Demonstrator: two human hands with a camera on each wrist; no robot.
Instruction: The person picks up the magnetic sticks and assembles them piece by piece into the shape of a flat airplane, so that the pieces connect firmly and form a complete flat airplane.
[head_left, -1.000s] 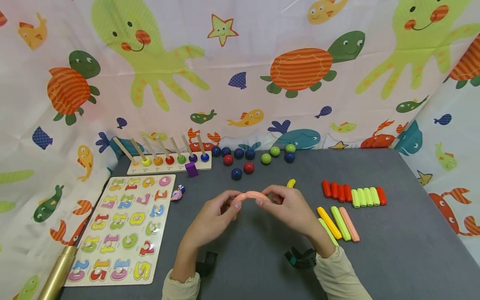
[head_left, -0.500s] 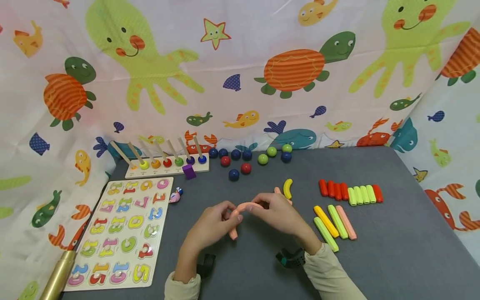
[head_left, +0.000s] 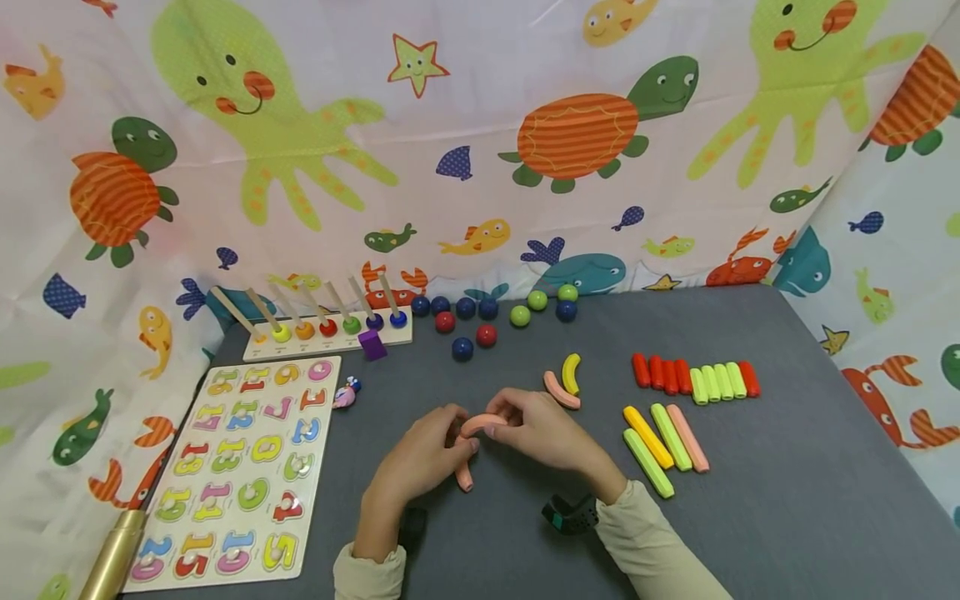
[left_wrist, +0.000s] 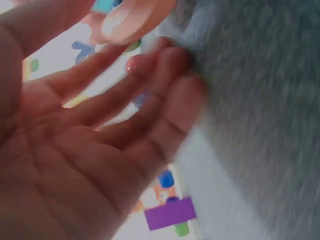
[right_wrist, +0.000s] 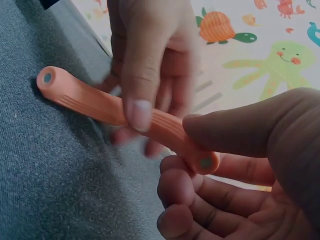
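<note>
Two curved peach magnetic sticks meet end to end between the hands. In the head view one stick (head_left: 482, 424) arches toward the right hand (head_left: 543, 429), whose thumb and fingers pinch its far end. The other stick (head_left: 464, 475) slants down below the left hand (head_left: 420, 454). The right wrist view shows the left thumb (right_wrist: 140, 112) pressed over the joint, with round magnet tips at the outer ends. In the left wrist view part of a peach stick (left_wrist: 140, 20) shows at the top edge, while the other left fingers are loosely extended.
Behind the right hand lie a curved peach stick (head_left: 561, 391) and a yellow one (head_left: 571, 374). Straight sticks (head_left: 649, 463) and a row of short red and green ones (head_left: 717, 384) are at right. Several balls (head_left: 486, 336), a peg board (head_left: 330, 337) and a number puzzle (head_left: 240, 475) stand behind and left.
Both hands have lowered slightly, and the left stick has turned to point down toward the person. The curved peach stick beside the yellow one has come into full view from behind the right hand.
</note>
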